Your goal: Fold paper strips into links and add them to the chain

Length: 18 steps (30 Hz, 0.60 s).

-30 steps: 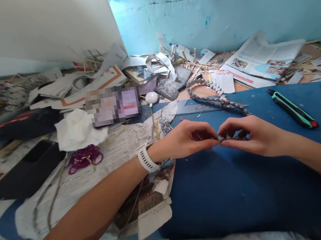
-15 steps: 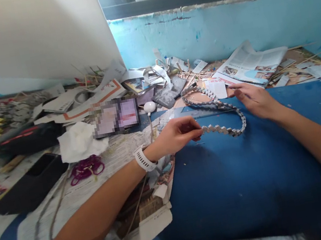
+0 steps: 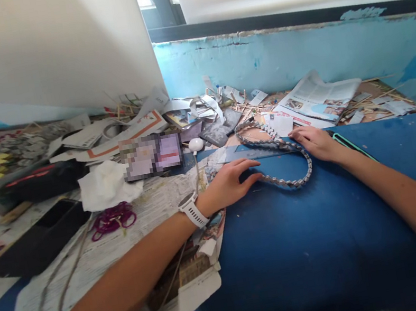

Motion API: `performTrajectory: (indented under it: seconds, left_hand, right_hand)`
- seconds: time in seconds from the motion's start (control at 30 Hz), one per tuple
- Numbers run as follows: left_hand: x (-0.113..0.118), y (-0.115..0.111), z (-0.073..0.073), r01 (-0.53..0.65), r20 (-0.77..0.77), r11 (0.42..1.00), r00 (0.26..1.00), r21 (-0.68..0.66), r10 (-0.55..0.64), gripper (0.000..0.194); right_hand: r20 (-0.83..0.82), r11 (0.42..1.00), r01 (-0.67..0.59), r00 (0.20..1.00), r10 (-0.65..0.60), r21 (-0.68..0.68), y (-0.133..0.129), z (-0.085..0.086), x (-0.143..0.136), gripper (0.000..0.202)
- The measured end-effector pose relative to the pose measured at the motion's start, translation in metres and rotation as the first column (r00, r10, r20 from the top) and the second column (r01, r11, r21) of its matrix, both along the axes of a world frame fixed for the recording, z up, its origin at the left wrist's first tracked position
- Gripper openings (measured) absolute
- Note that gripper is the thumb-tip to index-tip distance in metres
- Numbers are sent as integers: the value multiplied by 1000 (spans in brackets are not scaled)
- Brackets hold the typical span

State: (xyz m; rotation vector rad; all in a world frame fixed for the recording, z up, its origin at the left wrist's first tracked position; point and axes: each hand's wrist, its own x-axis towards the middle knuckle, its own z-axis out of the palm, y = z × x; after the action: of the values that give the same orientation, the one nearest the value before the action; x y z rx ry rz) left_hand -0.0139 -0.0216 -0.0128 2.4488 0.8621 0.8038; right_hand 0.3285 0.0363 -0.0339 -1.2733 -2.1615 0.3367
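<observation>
1. Head view: the chain (image 3: 309, 164), made of small folded links, lies in a loose bend over the blue mat (image 3: 281, 250), with its far loop among the scraps beyond the mat's far edge.
2. The left hand (image 3: 227, 187) is loosely open, thumb and forefinger parted, with the thumb at the chain's near left end. It clenches nothing; whether the thumb touches the chain or sits just beside it cannot be told.
3. The right hand (image 3: 316, 143) is at the far side, fingers bent towards the white paper (image 3: 280, 124). Its fingertips are partly hidden, so whether they grasp anything cannot be told.
4. The chain probably bends this way because its jointed links let it curl. The open mat likely gives it a flat place to lie, and the left thumb seems well placed to steady its end.
5. Relative to the grips, the chain runs right from the left thumb, rounds its bend just left of the right hand, then turns back far and left over the clear ruler (image 3: 232, 156). The cutter (image 3: 351, 145) lies beyond the right wrist.
</observation>
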Motion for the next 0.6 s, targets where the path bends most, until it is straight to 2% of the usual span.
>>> performTrajectory:
  seconds: [0.1, 0.23, 0.27, 0.33, 0.4, 0.5, 0.57, 0.6]
  left_hand:
    - [0, -2, 1, -2, 44, 1000, 999, 11, 2, 28]
    - [0, -3, 4, -15, 121, 1000, 993, 8, 14, 26]
    - [1, -3, 4, -19, 134, 1000, 991, 2, 19, 26]
    - [1, -5, 6, -29, 164, 1000, 986, -8, 30, 26]
    - [3, -6, 6, -49, 221, 998, 974, -39, 56, 28]
    - [9, -7, 7, -32, 421, 974, 898, -223, 126, 50]
    - [14, -7, 9, 67, 577, 919, 795, -389, 187, 70]
    - [16, -7, 10, 129, 619, 887, 760, -443, 199, 73]
  right_hand:
    - [-67, 994, 81, 995, -76, 76, -4, 4, 1, 40]
    - [-210, 962, 219, 961, -183, 164, -17, 19, -6, 27]
    - [-262, 955, 249, 944, -202, 161, -22, 24, -10, 27]
    - [-483, 954, 298, 841, -246, 33, -32, 35, -20, 30]
    - [-629, 973, 219, 748, -211, -66, -45, 44, -34, 34]
    - [-804, 971, -36, 569, -173, -234, -68, 52, -56, 34]
    - [-864, 941, -152, 460, -204, -304, -83, 54, -69, 30]
    - [-881, 924, -198, 418, -224, -328, -90, 55, -74, 28]
